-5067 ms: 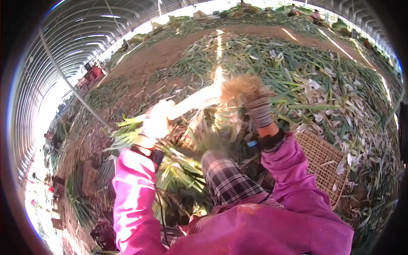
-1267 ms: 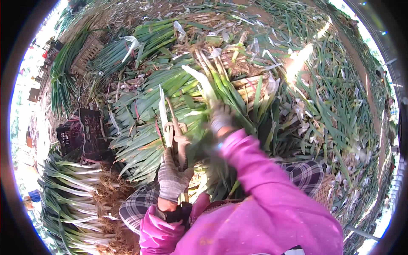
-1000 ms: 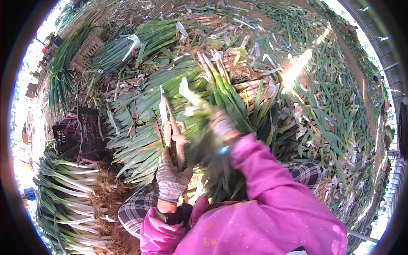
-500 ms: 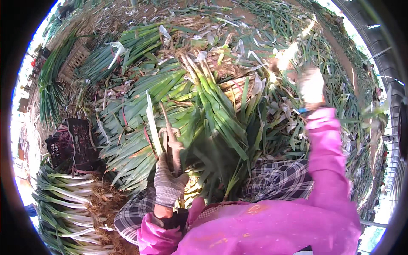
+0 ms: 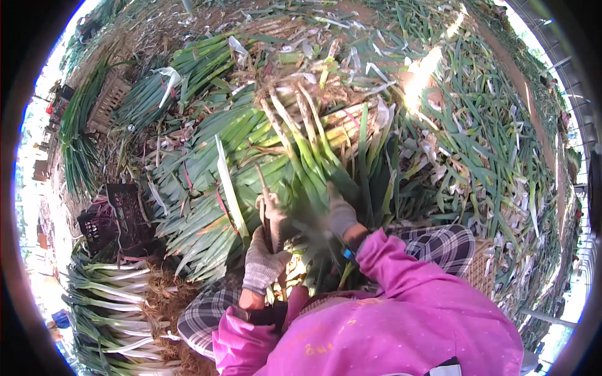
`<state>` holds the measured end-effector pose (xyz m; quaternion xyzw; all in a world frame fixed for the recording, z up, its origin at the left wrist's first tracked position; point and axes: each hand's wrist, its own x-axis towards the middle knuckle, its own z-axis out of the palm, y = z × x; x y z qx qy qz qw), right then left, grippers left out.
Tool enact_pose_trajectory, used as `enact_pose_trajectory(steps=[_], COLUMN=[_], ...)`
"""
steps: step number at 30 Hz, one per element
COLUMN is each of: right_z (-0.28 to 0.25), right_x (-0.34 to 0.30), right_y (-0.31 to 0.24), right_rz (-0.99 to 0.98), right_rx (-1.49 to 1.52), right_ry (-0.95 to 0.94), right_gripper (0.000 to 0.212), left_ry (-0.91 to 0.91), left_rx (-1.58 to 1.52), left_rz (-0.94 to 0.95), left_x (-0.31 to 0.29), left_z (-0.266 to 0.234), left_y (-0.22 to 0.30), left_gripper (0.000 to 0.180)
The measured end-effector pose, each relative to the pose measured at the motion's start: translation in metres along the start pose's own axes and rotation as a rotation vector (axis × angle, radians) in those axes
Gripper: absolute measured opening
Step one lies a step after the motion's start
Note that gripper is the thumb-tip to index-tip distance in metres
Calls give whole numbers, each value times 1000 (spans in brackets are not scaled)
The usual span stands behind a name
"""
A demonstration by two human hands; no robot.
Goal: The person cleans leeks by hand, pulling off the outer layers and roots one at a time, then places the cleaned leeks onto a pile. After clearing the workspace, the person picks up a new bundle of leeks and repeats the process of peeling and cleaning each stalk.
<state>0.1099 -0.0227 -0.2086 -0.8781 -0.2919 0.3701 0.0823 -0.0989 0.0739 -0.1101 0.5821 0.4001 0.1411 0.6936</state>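
My left hand (image 5: pixel 264 263), in a grey knit glove, is closed round a dirt-coated tool (image 5: pixel 273 219) that looks like an air blow gun, with a thin upright nozzle and curved side loops. Just right of it is my gloved right hand (image 5: pixel 342 215), at the leaves of several loose leeks (image 5: pixel 307 141); one finger points up, while the others are hidden or blurred, so its grip is unclear. These leeks have earthy roots at the far end and lie over a heap of leeks (image 5: pixel 200 188). A pale leaf strip (image 5: pixel 229 188) stands up beside the tool.
Leeks with clean white stems (image 5: pixel 119 307) lie stacked at lower left, roots toward my knee. Behind them is a black plastic crate (image 5: pixel 125 216). More leeks (image 5: pixel 207 66) and a tan crate (image 5: pixel 110 100) lie farther off. Stripped leaves (image 5: pixel 483 156) cover the ground at right.
My right hand has swung in from the far right to the leeks in front of me. My left hand keeps its hold on the blow gun, slightly farther right in view.
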Motion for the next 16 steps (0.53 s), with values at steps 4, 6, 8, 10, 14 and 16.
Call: enact_pose_trajectory(steps=[4,6,8,10,14,16], right_z=[22,38,29,27,31,25], right_x=[-40,-30,-11,5,27,37], right_y=[24,41,44,33,9,1], right_rz=[87,50,-364,-443,-213,-123], right_rx=[-135,-167,116,197,153,147], right_ry=[-179,-32,593,556,491,408], right_gripper=[105,75,40,24,25,25], left_ry=[-25,-81,-97,-219,-325,-231], left_rx=[505,872,981,1036,1077,1204], left_rz=[-114,-148,-80,-157,-296,-367], left_x=[-10,-16,-27,-32,-27,-22], left_z=[14,26,36,44,63,70], left_y=[-1,6,-8,-5,0,0], left_gripper=[60,59,59,60,67,74])
